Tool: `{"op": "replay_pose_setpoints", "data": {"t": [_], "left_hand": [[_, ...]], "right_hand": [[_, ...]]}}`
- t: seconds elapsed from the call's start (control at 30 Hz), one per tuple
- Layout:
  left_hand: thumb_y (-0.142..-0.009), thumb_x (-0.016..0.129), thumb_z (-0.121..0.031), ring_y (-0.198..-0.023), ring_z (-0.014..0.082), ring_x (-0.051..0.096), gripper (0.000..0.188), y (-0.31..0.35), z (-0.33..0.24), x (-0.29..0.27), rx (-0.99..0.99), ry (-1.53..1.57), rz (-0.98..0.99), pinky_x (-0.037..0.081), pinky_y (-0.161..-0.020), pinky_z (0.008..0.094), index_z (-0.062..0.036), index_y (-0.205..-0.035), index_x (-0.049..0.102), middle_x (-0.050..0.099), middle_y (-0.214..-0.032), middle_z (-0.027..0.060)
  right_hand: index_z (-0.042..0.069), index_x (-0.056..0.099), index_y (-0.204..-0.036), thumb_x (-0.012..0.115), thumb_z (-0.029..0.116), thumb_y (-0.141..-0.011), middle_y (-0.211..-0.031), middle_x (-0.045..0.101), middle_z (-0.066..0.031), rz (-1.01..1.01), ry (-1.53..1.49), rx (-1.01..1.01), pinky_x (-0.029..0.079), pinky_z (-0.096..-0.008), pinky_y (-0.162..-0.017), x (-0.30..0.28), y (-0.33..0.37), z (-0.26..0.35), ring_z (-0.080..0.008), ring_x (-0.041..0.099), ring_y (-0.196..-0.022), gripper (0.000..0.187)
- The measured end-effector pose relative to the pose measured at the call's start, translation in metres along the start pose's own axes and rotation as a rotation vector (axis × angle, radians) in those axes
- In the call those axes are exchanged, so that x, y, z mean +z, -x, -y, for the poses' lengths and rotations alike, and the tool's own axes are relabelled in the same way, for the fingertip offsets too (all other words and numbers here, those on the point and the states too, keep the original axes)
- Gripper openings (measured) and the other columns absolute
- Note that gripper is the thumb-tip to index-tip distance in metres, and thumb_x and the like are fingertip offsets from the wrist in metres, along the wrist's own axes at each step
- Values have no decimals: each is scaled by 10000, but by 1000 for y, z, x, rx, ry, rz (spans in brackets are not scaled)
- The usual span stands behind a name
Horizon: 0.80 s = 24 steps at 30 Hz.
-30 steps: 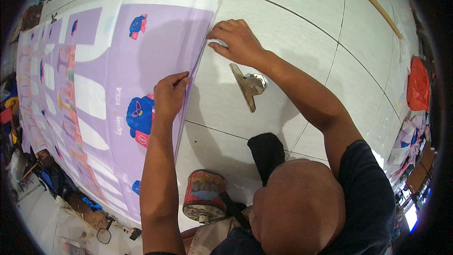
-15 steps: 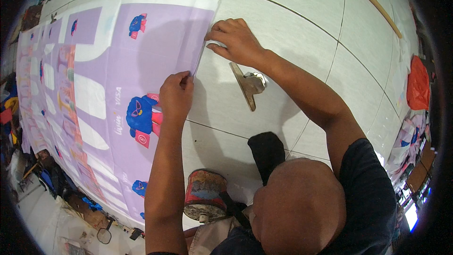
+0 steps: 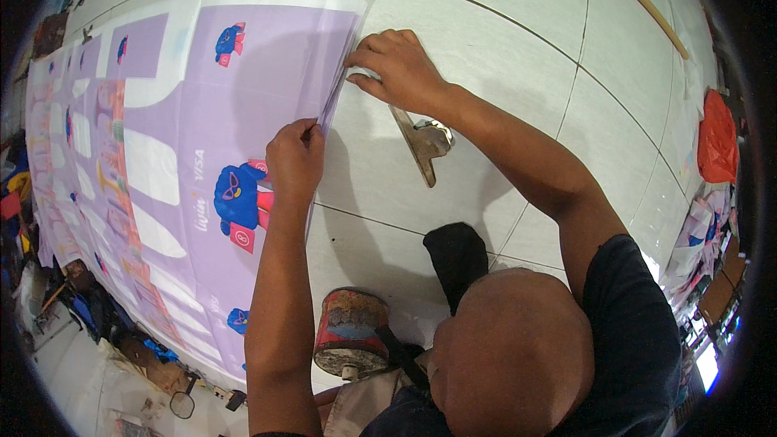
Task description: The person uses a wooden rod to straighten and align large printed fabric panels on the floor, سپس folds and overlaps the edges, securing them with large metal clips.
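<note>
A large purple printed sheet [image 3: 267, 97] with blue and pink cartoon figures and white cut-out-like shapes lies on the tiled floor to the left. Several layers show along its right edge. My left hand [image 3: 295, 162] pinches that edge between thumb and curled fingers. Farther up, my right hand [image 3: 398, 71] curls its fingers over the same edge, with the thumb underneath and some pale material between. A big metal bulldog clip [image 3: 422, 148] rests on the floor just below my right hand, touched by neither hand.
A rusty red tin [image 3: 350, 332] stands near my legs, beside my black-socked foot [image 3: 457, 255]. A long yellowish stick [image 3: 639, 2] lies at upper right. An orange-red plastic bag [image 3: 717, 142] is at the right rim. Clutter and a small mirror [image 3: 182, 405] lie at lower left.
Both hands have shifted slightly left, and the sheet's right edge has moved left with them. The edge's layers look a little more separated near my right hand.
</note>
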<state>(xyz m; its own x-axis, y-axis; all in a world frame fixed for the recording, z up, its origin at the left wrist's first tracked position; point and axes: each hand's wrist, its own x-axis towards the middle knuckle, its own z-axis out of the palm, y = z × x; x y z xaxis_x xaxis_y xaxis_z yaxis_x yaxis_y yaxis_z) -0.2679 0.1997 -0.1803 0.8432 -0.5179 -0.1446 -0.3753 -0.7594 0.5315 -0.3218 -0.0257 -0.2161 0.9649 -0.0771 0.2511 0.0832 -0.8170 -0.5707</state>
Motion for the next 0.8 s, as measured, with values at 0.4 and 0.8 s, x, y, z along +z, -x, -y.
{"op": "replay_pose_setpoints", "data": {"t": [0.4,0.8], "left_hand": [[-850,634,-146,-769,324,680,187,1,-3,1,13,-42,-14,535,-728,408,-8,-945,718,694,-852,177],[-873,638,-154,-778,321,669,169,3,-9,2,-17,-10,26,525,-726,412,-21,-938,717,688,-856,168]], "right_hand": [[157,714,-1068,700,251,-861,-992,631,-3,53,82,-38,362,-371,-935,6,7,13,-188,536,-1013,228],[144,709,-1072,691,236,-860,-1008,636,-20,75,62,-47,372,-377,-951,4,7,12,-199,549,-1031,231]]}}
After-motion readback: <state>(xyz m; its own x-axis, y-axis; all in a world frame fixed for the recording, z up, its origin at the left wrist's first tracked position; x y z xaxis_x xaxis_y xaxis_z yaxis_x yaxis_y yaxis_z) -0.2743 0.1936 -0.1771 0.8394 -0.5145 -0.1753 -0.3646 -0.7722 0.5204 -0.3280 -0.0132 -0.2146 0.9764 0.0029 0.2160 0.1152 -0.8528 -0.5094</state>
